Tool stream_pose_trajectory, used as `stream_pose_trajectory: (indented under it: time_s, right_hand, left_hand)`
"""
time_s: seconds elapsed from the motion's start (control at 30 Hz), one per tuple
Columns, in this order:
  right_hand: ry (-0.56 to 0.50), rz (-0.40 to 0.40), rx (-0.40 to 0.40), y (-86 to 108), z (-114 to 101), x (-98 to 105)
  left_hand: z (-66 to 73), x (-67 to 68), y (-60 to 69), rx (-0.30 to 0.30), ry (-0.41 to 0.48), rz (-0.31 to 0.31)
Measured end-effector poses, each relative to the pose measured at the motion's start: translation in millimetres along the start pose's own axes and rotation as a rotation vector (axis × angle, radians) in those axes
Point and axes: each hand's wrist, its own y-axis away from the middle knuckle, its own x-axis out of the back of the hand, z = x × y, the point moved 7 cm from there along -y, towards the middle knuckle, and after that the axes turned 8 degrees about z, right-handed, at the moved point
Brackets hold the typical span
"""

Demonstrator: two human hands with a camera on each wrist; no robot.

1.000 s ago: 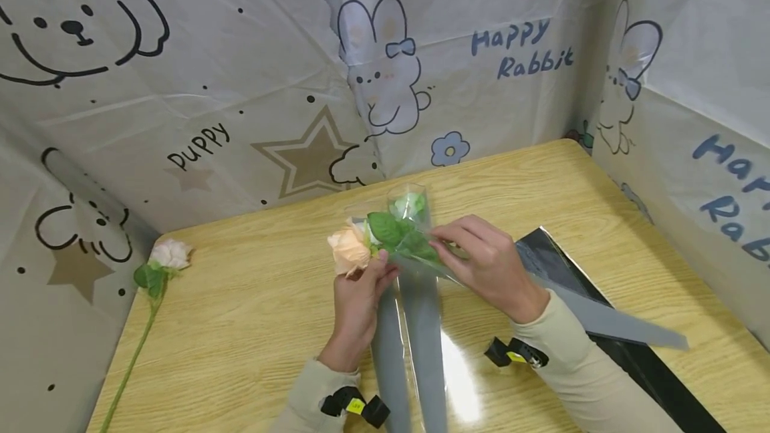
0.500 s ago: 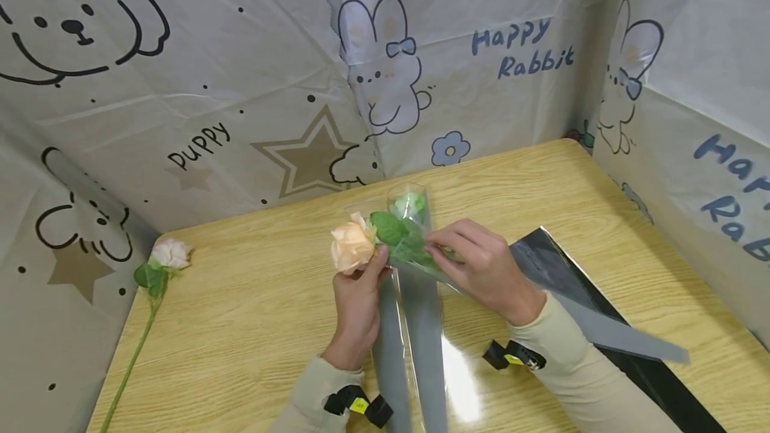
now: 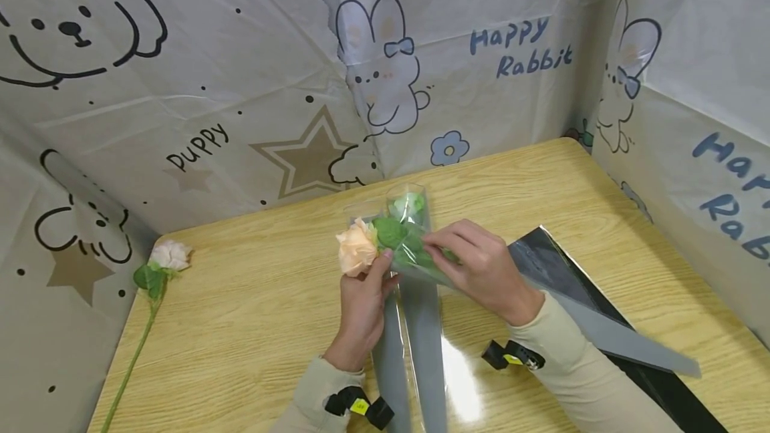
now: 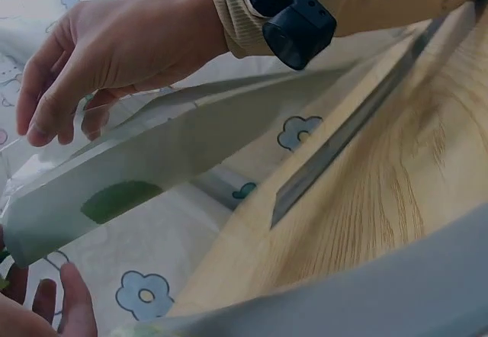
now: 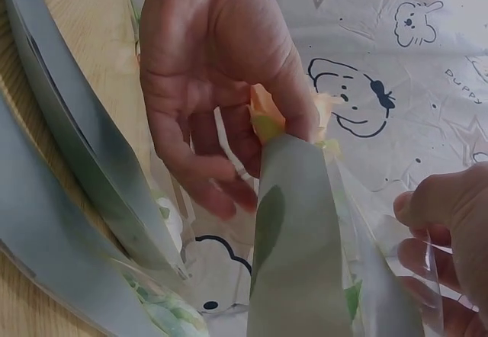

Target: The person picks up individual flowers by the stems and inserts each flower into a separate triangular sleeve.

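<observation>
Left forearm (image 3: pixel 309 393) and right forearm (image 3: pixel 580 366) reach forward and converge. The left hand (image 3: pixel 361 313) points away from the body, thumb extended, fingers curved in a hold; the right hand (image 3: pixel 486 269) slants inward, back upward, fingers bent toward the thumb, pinching.

A tapered grey sleeve (image 3: pixel 637 341) hides the stem of a ruffled peach rose (image 3: pixel 358 248). The head view crops the long black wrapper (image 3: pixel 680 394).
</observation>
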Motion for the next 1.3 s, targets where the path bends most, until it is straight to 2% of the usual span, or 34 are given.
stream_pose_trajectory:
  time_s: [0.17,0.33,0.47,0.63,0.77,0.87,0.97,1.07,1.17,1.23,1.3]
  right_hand:
    - [-0.023,0.017,0.007,0.3,-1.5,-0.5]
    - [-0.021,0.001,0.003,1.3,-2.6,-3.5]
    - [-0.015,-0.024,-0.004,2.4,-2.1,-5.2]
    - [-0.018,-0.043,-0.007,3.9,-0.4,-7.5]
    - [-0.037,-0.015,-0.048,5.7,8.5,-6.1]
    - [-0.048,0.021,-0.164,8.0,22.4,-3.8]
    - [-0.068,0.007,-0.337,11.7,37.8,-3.8]
    - [-0.137,-0.098,-0.532,17.5,49.7,-8.7]
    - [-0.225,-0.215,-0.686,23.3,55.3,-13.9]
    - [-0.279,-0.255,-0.752,25.3,56.2,-15.6]
    - [-0.314,-0.26,-0.788,25.5,56.4,-15.3]
  left_hand:
    - [-0.7,-4.9,2.7,0.028,0.168,-0.078]
    - [1.1,-10.8,5.9,-0.007,0.3,-0.121]
    - [1.1,-16.3,7.6,-0.018,0.296,-0.112]
    - [-1.7,-14.7,7.0,-0.008,0.29,-0.075]
    - [-3.7,-12.5,5.8,0.001,0.321,-0.044]
    - [-5.9,-12.8,6.6,0.019,0.315,-0.05]
    - [-8.4,-14.6,9.0,0.038,0.291,-0.089]
    - [-9.8,-17.6,11.5,0.04,0.256,-0.15]
    - [-10.6,-20.3,13.2,0.029,0.227,-0.206]
    - [-10.8,-21.1,13.4,0.02,0.212,-0.226]
    - [-11.2,-21.0,13.1,0.02,0.21,-0.231]
